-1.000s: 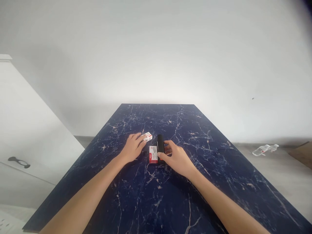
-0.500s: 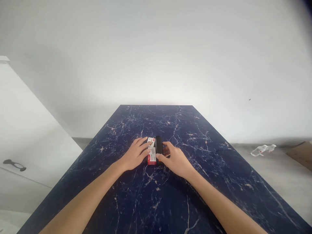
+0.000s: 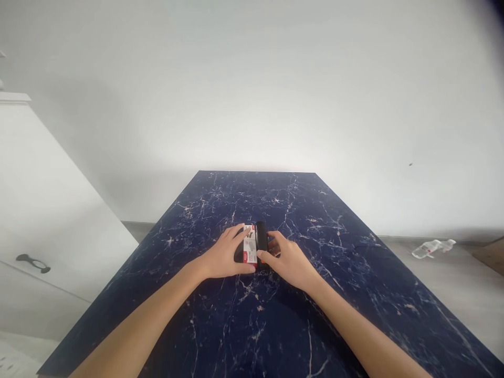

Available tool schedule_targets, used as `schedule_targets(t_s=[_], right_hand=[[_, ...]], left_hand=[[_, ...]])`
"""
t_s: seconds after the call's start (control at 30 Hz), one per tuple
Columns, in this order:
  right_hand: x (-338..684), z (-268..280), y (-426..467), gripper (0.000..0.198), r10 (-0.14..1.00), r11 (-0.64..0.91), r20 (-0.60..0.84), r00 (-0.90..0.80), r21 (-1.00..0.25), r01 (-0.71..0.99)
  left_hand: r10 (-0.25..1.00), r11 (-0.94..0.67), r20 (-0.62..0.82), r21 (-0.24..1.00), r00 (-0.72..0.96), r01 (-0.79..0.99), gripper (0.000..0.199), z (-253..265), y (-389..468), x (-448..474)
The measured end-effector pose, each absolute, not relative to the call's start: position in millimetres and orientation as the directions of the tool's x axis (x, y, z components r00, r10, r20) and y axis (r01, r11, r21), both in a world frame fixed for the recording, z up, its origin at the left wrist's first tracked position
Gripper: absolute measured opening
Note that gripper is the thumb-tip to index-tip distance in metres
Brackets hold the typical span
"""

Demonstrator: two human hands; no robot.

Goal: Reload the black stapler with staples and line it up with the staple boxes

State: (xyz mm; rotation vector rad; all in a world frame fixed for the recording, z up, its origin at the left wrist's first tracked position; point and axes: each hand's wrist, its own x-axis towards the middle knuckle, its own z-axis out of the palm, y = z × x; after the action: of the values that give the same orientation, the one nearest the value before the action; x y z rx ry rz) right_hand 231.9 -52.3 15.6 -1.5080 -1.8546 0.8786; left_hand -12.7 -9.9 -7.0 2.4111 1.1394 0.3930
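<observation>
Two small red-and-white cardboard boxes lie end to end on the dark blue marbled table. My left hand spans them from the left, thumb at the near end and fingertips at the far end. Right beside the boxes is a black, elongated object that looks like a stapler, with a metal strip along its left side and a bit of orange near the bottom. My right hand grips it from the right, thumb near its close end, fingers curled along its far right side. The fingers partly cover it.
A white cabinet with a dark handle stands to the left. Behind the table rises a pale wall. Clear plastic bottles lie on the floor at right, near a brown cardboard box.
My left thumb has moved from the top of the near box to its near end, and the fingers have shifted to the far end. The right hand stays on the stapler. The view shifted slightly.
</observation>
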Motion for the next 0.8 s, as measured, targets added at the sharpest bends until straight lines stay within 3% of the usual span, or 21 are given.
schedule_targets(t_s=[0.07, 0.37, 0.57, 0.8], right_hand=[[231.1, 15.7, -52.8, 0.050, 0.982, 0.140, 0.036, -0.185, -0.796, 0.588], [224.1, 17.6, -57.2, 0.049, 0.987, 0.155, 0.098, -0.125, -0.772, 0.617], [224.6, 17.9, -58.0, 0.047, 0.986, 0.163, 0.110, -0.124, -0.770, 0.616], [223.2, 19.3, -57.8, 0.048, 0.988, 0.154, 0.105, -0.114, -0.750, 0.643]], left_hand=[[0.778, -0.561, 0.043, 0.497, 0.627, 0.662, 0.110, -7.9, -8.0, -14.6], [0.778, -0.584, 0.113, 0.495, 0.619, 0.644, 0.100, -6.4, -5.9, -7.5], [0.792, -0.565, 0.106, 0.503, 0.602, 0.654, 0.112, -11.4, -7.5, -9.0], [0.802, -0.550, 0.099, 0.507, 0.589, 0.664, 0.113, -12.6, -6.9, -6.8]])
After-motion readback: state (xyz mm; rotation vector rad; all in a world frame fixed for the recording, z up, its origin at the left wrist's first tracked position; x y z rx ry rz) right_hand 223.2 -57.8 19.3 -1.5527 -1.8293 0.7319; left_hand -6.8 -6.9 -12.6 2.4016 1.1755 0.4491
